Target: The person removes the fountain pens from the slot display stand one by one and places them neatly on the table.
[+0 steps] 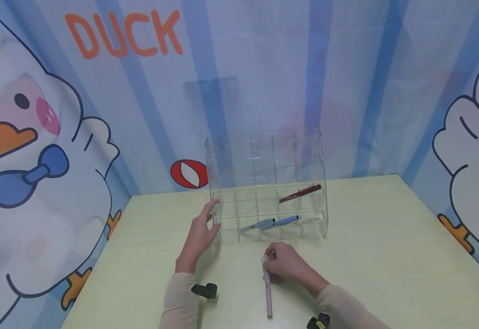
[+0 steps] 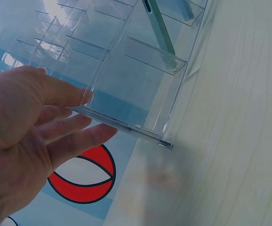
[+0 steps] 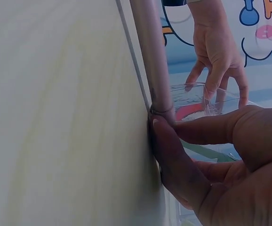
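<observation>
A clear tiered acrylic rack (image 1: 324, 201) with small compartments stands on the table. My left hand (image 1: 200, 235) grips its left side panel (image 2: 126, 126), thumb on the inner face and fingers on the outer one. In front of the rack, my right hand (image 1: 286, 262) pinches a mauve pen (image 1: 268, 297) near its far end between thumb and fingers. The pen points toward me, close over the table. On the lowest tier lie a grey-blue pen (image 1: 259, 224) and a blue pen (image 1: 284, 221), slanted across dividers. A dark red pen (image 1: 301, 193) leans on the tier above.
The pale wood-grain table (image 1: 387, 256) reaches back to a striped blue cloth backdrop (image 1: 264, 68) printed with cartoon ducks. A pale, see-through item (image 1: 311, 220) sits at the lowest tier's right end. Dark wrist cameras (image 1: 209, 290) sit on both sleeves.
</observation>
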A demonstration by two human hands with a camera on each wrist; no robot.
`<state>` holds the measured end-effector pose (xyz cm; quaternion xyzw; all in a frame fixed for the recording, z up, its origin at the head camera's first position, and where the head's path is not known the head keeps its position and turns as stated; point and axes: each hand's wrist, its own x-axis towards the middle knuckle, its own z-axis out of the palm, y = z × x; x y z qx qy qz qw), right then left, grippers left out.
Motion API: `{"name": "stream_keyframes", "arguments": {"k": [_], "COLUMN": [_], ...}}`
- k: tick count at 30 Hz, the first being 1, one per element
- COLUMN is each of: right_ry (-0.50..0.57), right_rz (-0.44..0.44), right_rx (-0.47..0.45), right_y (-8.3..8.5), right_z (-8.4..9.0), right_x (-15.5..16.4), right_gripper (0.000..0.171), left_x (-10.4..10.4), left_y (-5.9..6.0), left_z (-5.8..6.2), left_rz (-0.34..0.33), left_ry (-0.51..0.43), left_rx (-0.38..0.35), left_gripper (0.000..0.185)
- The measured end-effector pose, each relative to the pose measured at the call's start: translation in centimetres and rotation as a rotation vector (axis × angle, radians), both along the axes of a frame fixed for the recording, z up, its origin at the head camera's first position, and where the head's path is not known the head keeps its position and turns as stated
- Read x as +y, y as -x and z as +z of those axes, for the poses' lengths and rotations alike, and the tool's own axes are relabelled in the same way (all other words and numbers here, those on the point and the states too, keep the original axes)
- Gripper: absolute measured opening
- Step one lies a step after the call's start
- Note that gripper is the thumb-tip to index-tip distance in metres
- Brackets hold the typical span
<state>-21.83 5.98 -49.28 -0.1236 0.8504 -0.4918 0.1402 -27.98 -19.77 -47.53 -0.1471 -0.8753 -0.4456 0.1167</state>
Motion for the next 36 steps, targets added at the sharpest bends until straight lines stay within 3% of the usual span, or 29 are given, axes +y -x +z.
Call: {"name": "stream_keyframes", "arguments": {"k": [11, 23, 31, 36], "right_ry": [0.006, 0.011, -0.037, -0.01], "right_rz": [0.015, 0.005, -0.012, 0.019], "right_rx": [-0.003, -0.041, -0.011, 0.009], "right_y": [0.3, 0.2, 0.0, -0.5], "right_z": [-0.6, 0.1, 1.4, 2.7], "right_x": [0.0, 0.3, 0.7, 0.8], "right_gripper": [0.027, 0.029, 0.035, 0.039], "left_x": [0.0, 0.1, 0.1, 0.1], "left_y": [0.1, -0.1, -0.2, -0.2], "left_z": [0.0, 0.1, 0.2, 0.3], "left_rz": [-0.001, 0.004, 0.01, 0.01], "left_ry": [-0.003, -0.005, -0.007, -0.003], "left_rx": [-0.007, -0.026, -0.038, -0.036], "left_gripper": [0.072, 0.072, 0.072, 0.073]}}
